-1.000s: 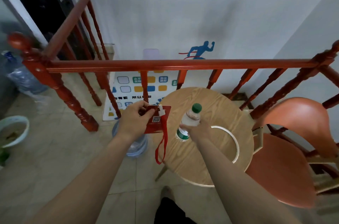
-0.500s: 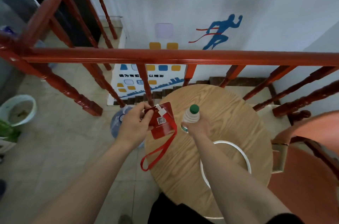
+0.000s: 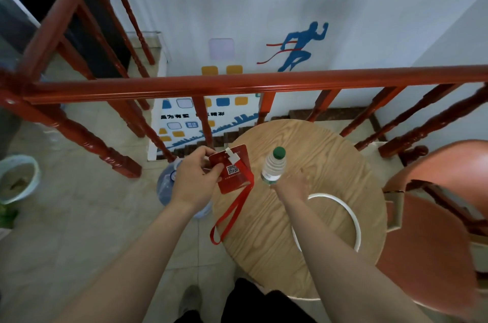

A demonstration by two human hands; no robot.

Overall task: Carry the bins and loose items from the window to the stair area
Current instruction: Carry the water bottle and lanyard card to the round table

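Note:
My left hand [image 3: 191, 180] pinches a red badge card [image 3: 233, 169] by its left edge, just over the left rim of the round wooden table [image 3: 317, 153]. The card's red lanyard [image 3: 232, 211] hangs down in a loop past the table edge. A clear water bottle with a green cap [image 3: 273, 166] stands upright on the table. My right hand [image 3: 290, 186] sits right at the bottle's base with its fingers spread, no longer wrapped around it.
A white ring [image 3: 353, 217] lies on the table under my right forearm. An orange chair [image 3: 433, 243] stands to the right. The red stair railing [image 3: 237, 82] runs behind the table. A large water jug [image 3: 166, 188] and a pale bucket [image 3: 15, 180] are on the floor at left.
I have stepped closer to the table. My right hand set the bottle upright on the table and loosened its grip, sliding down to the base. The left hand still holds the badge.

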